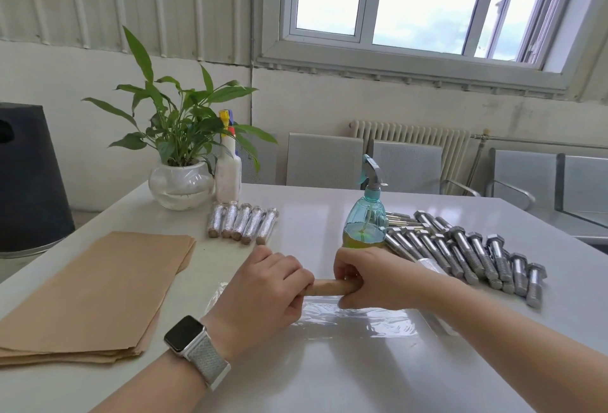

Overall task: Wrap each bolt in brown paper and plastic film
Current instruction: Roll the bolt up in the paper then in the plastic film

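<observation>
On the table, near centre: sheet of plastic film, with paper-wrapped bolt at its far edge. To the left, stack of paper sheets. Farther back, row of wrapped bolts; behind these, potted plant and spray bottle beside it. To the right, pile of bare bolts, second spray bottle just left of it.

Bolt in work: we see it rolled in brown paper, lying crosswise on the film's far edge, both ends hidden in our fists.
Plastic film: clear sheet, flat on table, wrinkled, shiny.
Brown paper stack: flat sheets, left of film.
Done bolts: five wrapped in paper + film, side by side, far centre.
Bare bolts: steel hex-heads, loose pile at right, threads toward us.
</observation>
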